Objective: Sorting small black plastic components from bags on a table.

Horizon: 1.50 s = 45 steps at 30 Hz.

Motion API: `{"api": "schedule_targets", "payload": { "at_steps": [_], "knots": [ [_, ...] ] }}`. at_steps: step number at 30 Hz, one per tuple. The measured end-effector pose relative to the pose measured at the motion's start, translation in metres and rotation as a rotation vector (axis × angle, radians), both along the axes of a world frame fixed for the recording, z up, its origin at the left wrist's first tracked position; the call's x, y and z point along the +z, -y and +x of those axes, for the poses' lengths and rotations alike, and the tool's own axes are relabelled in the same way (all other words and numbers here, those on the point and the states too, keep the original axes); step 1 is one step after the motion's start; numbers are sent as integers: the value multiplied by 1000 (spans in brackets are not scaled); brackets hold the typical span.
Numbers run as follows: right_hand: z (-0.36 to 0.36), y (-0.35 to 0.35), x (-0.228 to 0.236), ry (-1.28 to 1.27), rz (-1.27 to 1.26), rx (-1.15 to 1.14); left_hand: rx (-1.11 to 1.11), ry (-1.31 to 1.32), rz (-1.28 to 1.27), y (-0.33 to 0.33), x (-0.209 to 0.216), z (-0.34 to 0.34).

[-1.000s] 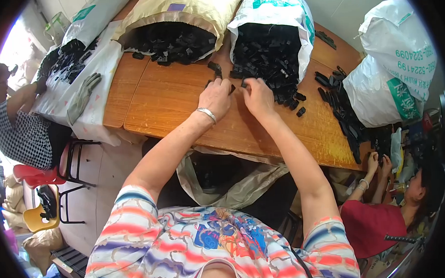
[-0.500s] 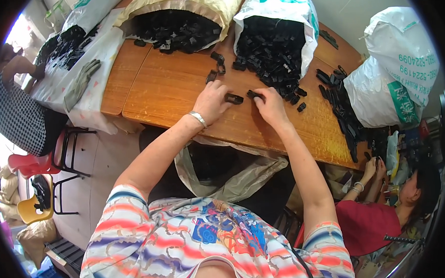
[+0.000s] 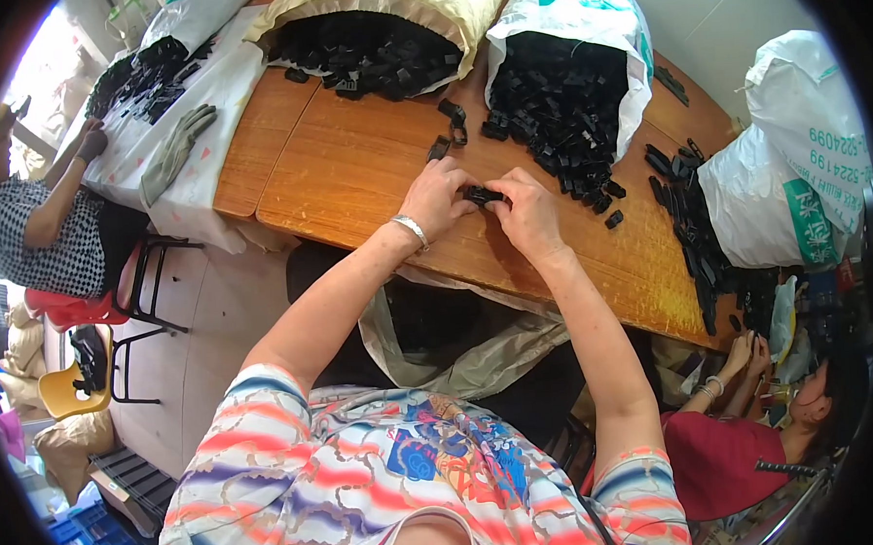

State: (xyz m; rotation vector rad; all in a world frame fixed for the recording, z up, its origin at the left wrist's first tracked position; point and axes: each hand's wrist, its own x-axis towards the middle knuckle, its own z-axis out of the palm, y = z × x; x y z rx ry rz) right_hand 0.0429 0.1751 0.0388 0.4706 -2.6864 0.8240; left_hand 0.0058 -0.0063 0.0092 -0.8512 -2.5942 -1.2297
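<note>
My left hand (image 3: pixel 432 203) is closed on a small black plastic part (image 3: pixel 481 195) above the wooden table (image 3: pixel 373 168). From the other side, my right hand (image 3: pixel 529 215) pinches at the same spot, where the black pieces of both hands meet. Fingertips hide much of them, so I cannot tell how they are joined. Just beyond my left fingers lie a few loose black parts (image 3: pixel 457 123) on the wood.
A cream sack (image 3: pixel 488 2) and a white sack (image 3: pixel 631 40) spill black parts across the far side. Long black pieces (image 3: pixel 683 232) lie by another white sack (image 3: pixel 744 181) at right. An open bag (image 3: pixel 460 369) hangs below the table edge. Co-workers sit left and right.
My hands have come together, bringing the black piece in my right hand against the one in my left. At left, the co-worker's arm has lowered toward the table.
</note>
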Motion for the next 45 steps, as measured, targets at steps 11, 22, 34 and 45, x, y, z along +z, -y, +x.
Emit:
{"api": "schedule_targets", "payload": {
  "at_steps": [11,22,34,45],
  "knots": [
    [9,17,-21,-220,357,10,-8,-98,-6,4,-13,-1],
    [157,9,-47,13,-71,33,-127,-252,-104,58,-7,117],
    [217,-20,-117,336,16,-75,-129,-92,-24,83,-34,157],
    [123,-57,-11,-140,-302,-229,333,-221,-138,14,9,-18]
  ]
}}
